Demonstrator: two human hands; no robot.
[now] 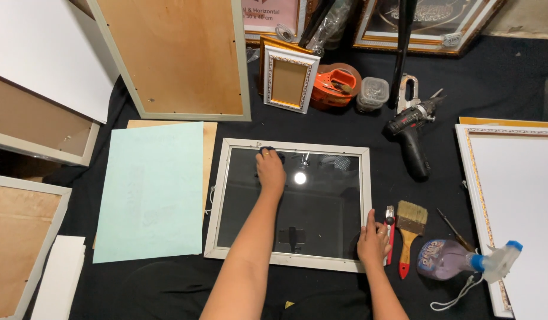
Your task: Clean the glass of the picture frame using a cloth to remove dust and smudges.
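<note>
Your left arm is stretched way forward, bare forearm running up and slightly right from the bottom of the view. Your left hand (270,170) is palm down at the far end of that reach, fingers curled in and bunched. Your right arm stays short and close to you, right hand (373,240) lying flat, fingers together pointing away, thumb tucked alongside.

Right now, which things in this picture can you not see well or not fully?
- Dark object under the left hand: head view, the hand covers most of it on the framed glass.
- Red-handled tool beside the right hand: partly hidden by the fingers.
- Large white frame: cut off by the right edge.
- Clear plastic box: its contents are too small to tell.
</note>
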